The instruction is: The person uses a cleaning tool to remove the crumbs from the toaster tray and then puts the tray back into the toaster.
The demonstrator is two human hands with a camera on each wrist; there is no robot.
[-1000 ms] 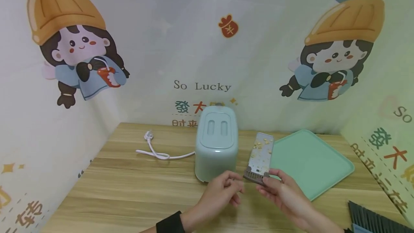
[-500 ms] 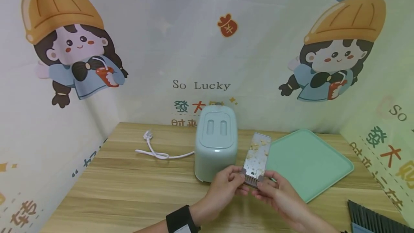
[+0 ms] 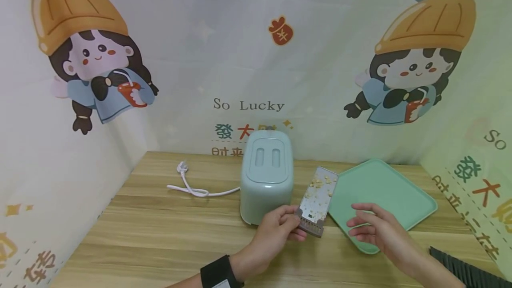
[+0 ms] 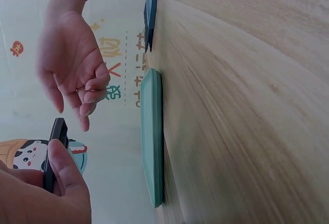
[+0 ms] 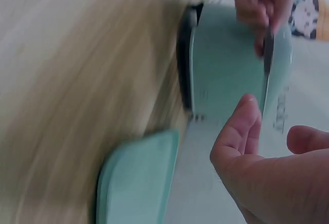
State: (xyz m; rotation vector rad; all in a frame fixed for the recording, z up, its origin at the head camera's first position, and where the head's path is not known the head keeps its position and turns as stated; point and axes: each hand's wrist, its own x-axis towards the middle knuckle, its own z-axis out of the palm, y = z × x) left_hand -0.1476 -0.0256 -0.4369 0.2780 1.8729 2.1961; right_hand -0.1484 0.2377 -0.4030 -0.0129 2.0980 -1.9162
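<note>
My left hand (image 3: 274, 232) pinches the grey slotted end of a toaster's crumb tray (image 3: 318, 192), thumb on top. Yellowish crumbs lie scattered over the tray's pale metal plate, which hangs above the table. Just left of it stands the mint-green toaster (image 3: 267, 181), its top lid with two oval recesses. Over the near part of a light green serving tray (image 3: 400, 194) is my right hand (image 3: 380, 232), its fingers loosely bent and holding nothing. In the left wrist view the right hand (image 4: 74, 59) is apart from the crumb tray's dark end (image 4: 49, 167).
A white power cord (image 3: 200, 192) with a plug lies left of the toaster on the wooden table (image 3: 160, 234). A brush with dark bristles (image 3: 464, 270) lies at the lower right, partly behind the right forearm. A printed cloth (image 3: 192, 57) covers the walls behind.
The left hand has taken hold of the crumb tray's end. The right hand, which held it, has let go and moved right, over the green tray.
</note>
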